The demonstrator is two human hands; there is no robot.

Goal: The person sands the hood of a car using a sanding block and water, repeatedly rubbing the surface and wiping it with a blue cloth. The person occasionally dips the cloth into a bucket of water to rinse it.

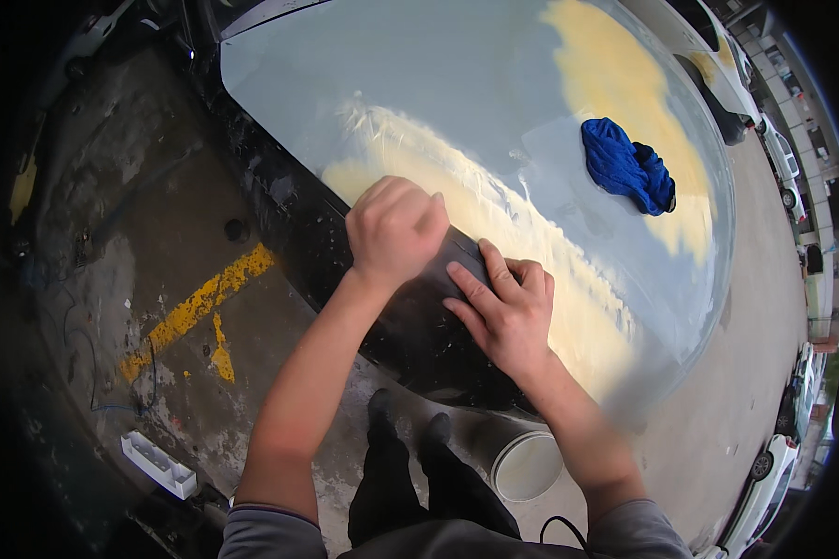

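Hands on car panel, film edge under fingers

Two hands, both at the near edge of one glossy car panel point(494, 84), side by side, nearly touching. Left hand point(396, 228): curled into a loose fist, knuckles up, pressed down on the panel; can't tell what's inside it, if anything. Right hand point(505, 312): fingers pressed together and flat, laid on a dark strip point(461, 256) of film or panel edge that runs under both hands; thumb tucked toward the left hand. Panel surface reflects pale sky plus yellowish patches, w/ streaky ridges just above the hands.

One blue cloth point(629, 168), bunched, lies on the panel up and to the right, well apart from both hands.

On the ground: one white bucket point(527, 466) just beside the person's right forearm, below the panel edge. Two dark shoes point(405, 429) between the forearms. One small white ridged block point(158, 463) far left, near the yellow paint marks point(200, 303) on the concrete. Several parked cars point(778, 154) along the right rim.
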